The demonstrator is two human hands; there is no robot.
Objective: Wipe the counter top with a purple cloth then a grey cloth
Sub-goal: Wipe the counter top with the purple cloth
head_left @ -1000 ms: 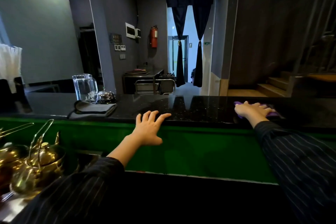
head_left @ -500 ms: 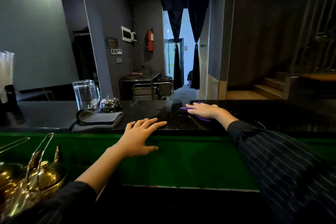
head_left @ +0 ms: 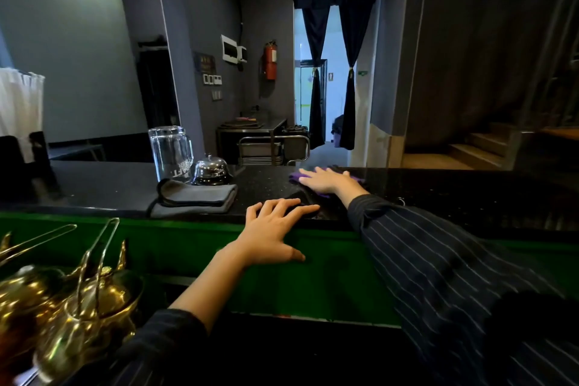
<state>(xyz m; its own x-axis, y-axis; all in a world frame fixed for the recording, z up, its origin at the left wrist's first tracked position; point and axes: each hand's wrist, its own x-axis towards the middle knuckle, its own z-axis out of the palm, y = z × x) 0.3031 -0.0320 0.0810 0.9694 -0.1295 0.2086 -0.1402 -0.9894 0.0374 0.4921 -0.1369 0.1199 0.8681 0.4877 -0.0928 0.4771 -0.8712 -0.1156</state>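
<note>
The black speckled counter top (head_left: pixel 454 194) runs across the view above a green front panel. My right hand (head_left: pixel 326 180) lies flat with straight fingers on the purple cloth (head_left: pixel 294 177), pressing it onto the counter near the far edge; most of the cloth is hidden under the hand. My left hand (head_left: pixel 272 229) rests open on the counter's near edge, fingers spread, thumb hanging over the green panel. A folded grey cloth (head_left: pixel 194 197) lies on the counter to the left of both hands, untouched.
A clear glass jug (head_left: pixel 170 153) and a chrome service bell (head_left: pixel 211 171) stand just behind the grey cloth. Brass teapots (head_left: pixel 72 307) with tall handles sit low at the left, below the counter. A dark object (head_left: pixel 23 150) stands at the counter's far left.
My right hand slid the purple cloth leftward along the counter, from the right part to the middle. My left hand stayed on the near edge. The view shifted slightly.
</note>
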